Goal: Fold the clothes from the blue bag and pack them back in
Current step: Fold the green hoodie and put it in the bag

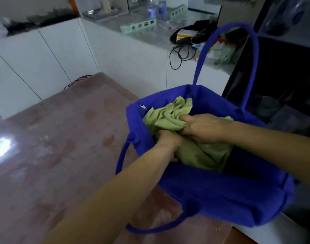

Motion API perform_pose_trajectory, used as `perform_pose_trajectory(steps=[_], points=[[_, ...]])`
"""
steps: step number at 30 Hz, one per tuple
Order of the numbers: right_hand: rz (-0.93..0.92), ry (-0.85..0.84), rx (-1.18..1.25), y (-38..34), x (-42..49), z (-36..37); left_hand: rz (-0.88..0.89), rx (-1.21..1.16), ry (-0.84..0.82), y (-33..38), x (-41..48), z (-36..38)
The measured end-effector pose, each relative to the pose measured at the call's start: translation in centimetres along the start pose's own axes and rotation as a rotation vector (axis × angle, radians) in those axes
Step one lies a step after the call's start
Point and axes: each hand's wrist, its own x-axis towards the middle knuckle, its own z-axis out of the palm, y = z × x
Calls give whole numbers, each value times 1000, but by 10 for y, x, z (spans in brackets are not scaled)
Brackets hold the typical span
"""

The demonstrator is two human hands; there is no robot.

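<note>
We see a bag [221, 194] of one strong blue, plain, with handles [252, 50] in the same blue and a small silver zip pull [143, 106]. The cloth [168, 115] inside it is pale green, plain all over. The table [62, 155] is reddish brown with darker blotches — a stone-like pattern. The cabinets [54, 55] are white, the cable [170, 58] black, and the long box [138, 25] mint green with small coloured pictures.

The bag [221, 196] stands on the table [54, 155] at 4 o'clock, a garment [168, 113] inside it, both hands on the garment: left hand [166, 138] at 8 o'clock of right hand [203, 127]. Behind, at 12 o'clock, a counter [150, 35] bears bottles [151, 10]
</note>
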Motion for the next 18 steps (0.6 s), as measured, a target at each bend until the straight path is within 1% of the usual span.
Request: perform_pose_trajectory(steps=[2, 4, 6, 8, 9, 10, 11, 12, 14, 16, 18], points=[[-24, -23, -37, -3, 3, 2, -32, 19, -34, -2, -1, -3], [-20, -21, -46, -2, 5, 5, -73, -24, -69, 0, 1, -5], [-34, 41, -12, 1, 6, 13, -84, -84, -85, 2, 0, -5], [-77, 97, 171, 3, 3, 22, -59, -141, -106, 0, 1, -3], [-70, 132, 318, 5, 2, 25, -27, -152, -102, -3, 2, -2], [-48, 153, 363, 8, 0, 27, 14, -137, -75, -7, 4, 0], [-34, 151, 354, 11, -1, 28, 56, -99, -44, -10, 6, 2], [-21, 120, 328, 16, -2, 29, 101, -33, -4, -12, 8, 2], [36, 44, 391, 22, -4, 26, 176, 89, 68, -12, 7, 1], [94, -55, 539, 22, -6, 20, 227, 169, 96, -8, 3, -5], [86, -119, 535, 22, 2, 20, 263, 235, 124, -6, 2, -12]])
